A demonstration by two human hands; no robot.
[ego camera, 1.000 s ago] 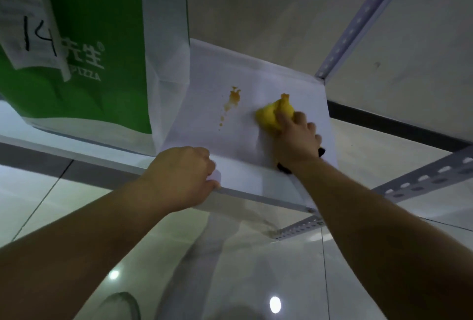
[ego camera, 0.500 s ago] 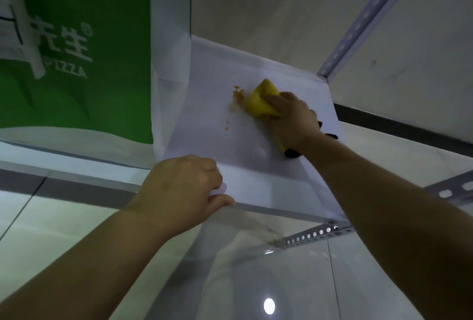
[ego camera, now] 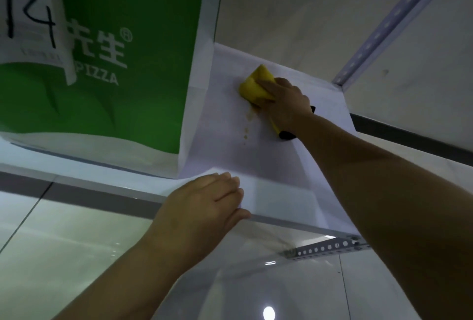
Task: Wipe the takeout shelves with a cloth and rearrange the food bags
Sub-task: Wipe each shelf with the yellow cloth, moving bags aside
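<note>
Up close, the right hand (ego camera: 284, 104) grips a yellow cloth (ego camera: 257, 85) pressed on the white shelf (ego camera: 268, 163), long axis pointing far-left away from the wrist, while the left hand (ego camera: 204, 204) clasps the shelf's front edge beside a green pizza bag (ego camera: 122, 63).

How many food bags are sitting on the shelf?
1. The green pizza bag stands on the shelf, left of the right hand holding the yellow cloth. More bags may be hidden beyond the picture's left edge.
</note>
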